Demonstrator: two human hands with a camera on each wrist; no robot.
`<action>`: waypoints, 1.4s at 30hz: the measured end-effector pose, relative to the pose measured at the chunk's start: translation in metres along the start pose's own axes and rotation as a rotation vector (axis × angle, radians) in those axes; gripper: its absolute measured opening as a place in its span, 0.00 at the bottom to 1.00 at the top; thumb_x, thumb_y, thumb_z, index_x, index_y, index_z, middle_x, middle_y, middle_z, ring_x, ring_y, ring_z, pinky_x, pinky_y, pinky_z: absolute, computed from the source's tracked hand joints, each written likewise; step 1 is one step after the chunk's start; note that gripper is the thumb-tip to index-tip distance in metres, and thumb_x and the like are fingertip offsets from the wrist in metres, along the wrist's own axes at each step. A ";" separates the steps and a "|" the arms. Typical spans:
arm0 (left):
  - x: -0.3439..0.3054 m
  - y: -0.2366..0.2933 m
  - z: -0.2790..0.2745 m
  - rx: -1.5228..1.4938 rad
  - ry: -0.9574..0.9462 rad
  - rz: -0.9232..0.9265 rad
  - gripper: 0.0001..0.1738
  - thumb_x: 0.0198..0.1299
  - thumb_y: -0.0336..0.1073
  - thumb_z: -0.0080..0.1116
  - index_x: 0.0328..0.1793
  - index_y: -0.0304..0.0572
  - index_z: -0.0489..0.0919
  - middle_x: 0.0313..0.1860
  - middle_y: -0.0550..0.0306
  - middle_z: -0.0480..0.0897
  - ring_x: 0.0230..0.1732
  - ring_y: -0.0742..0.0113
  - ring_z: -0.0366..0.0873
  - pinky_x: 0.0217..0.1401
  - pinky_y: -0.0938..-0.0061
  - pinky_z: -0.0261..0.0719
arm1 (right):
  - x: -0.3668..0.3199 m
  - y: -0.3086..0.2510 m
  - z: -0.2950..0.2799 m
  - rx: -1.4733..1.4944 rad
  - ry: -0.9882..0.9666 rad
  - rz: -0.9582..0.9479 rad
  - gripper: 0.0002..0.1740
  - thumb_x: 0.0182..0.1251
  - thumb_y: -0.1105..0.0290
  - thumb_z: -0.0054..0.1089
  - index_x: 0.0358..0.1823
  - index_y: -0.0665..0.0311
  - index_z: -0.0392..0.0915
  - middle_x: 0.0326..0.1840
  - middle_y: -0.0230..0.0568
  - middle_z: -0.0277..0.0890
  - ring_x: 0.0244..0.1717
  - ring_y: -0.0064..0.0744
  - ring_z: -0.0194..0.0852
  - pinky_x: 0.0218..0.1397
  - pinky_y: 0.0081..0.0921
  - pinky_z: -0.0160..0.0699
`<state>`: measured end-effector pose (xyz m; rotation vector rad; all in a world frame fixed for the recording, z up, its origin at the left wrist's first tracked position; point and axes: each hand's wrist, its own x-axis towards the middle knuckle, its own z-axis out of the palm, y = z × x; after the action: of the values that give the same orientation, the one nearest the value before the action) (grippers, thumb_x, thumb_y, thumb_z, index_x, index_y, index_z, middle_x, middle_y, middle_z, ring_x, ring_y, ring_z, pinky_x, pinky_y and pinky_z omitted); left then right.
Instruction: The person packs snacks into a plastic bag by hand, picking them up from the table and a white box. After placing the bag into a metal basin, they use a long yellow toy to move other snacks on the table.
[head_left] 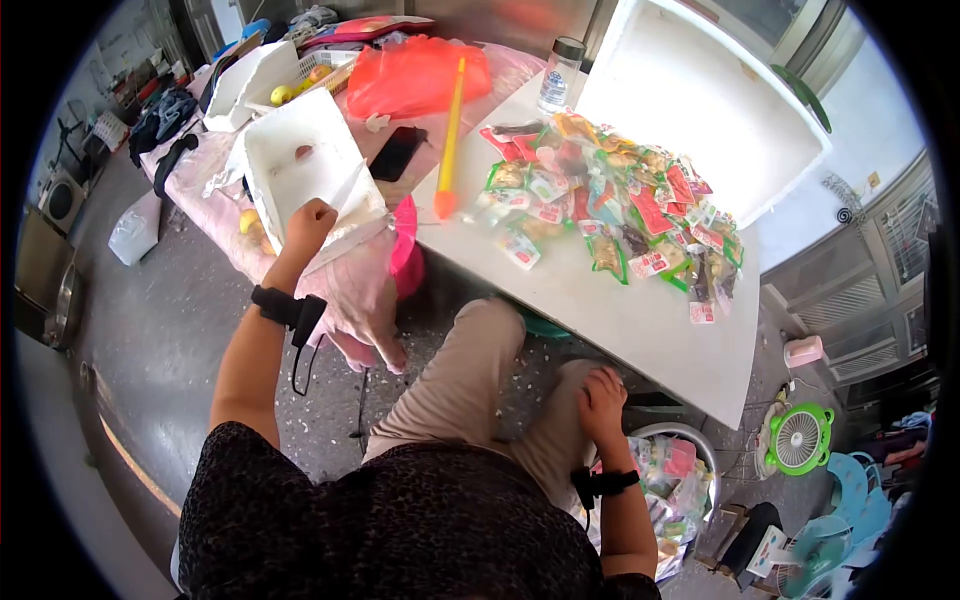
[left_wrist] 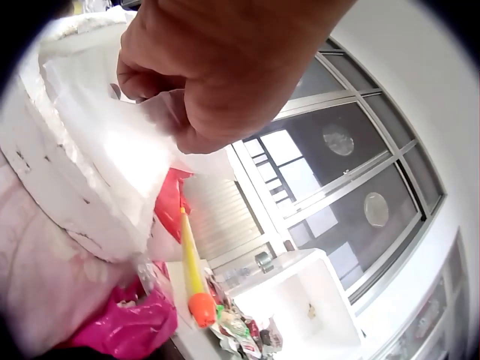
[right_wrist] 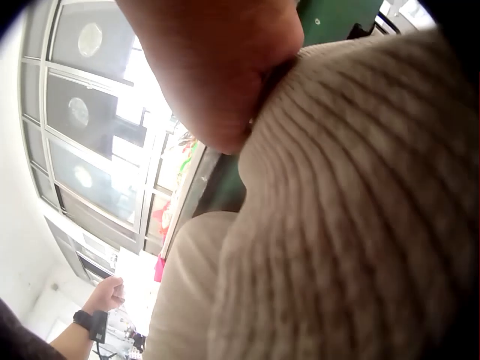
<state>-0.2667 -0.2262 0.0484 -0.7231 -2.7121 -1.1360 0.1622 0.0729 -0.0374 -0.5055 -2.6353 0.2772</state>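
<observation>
The left hand (head_left: 310,222) was clenched on the near rim of a white rectangular foam box (head_left: 298,165), left of centre in the head view. The fingers (left_wrist: 161,79) curled over its wall (left_wrist: 90,172), probably to steady the light box on the pink cloth-covered surface (head_left: 345,290). The box lay mouth up. Its long axis ran from the hand toward the upper left of the frame, the far end pointing away from the person.

The right hand (head_left: 603,392) held nothing. It rested loosely on the beige ribbed trouser knee (right_wrist: 360,225), seemingly idle.

To the right, a long yellow stick with an orange tip (head_left: 450,130) lay on the white slab tabletop (head_left: 640,330), beside a heap of colourful snack packets (head_left: 620,215).
</observation>
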 end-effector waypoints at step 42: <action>-0.114 0.172 0.077 -0.354 -0.123 0.174 0.13 0.50 0.31 0.50 0.43 0.38 0.71 0.22 0.50 0.73 0.24 0.60 0.72 0.27 0.72 0.69 | 0.209 -0.030 0.077 0.606 -0.058 0.388 0.18 0.49 0.75 0.50 0.46 0.64 0.67 0.38 0.44 0.72 0.40 0.38 0.71 0.40 0.29 0.69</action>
<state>-0.0799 -0.1120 0.0718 -1.0848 -2.5022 -1.5935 -0.0572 0.1188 -0.0172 -0.7872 -2.3116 1.1742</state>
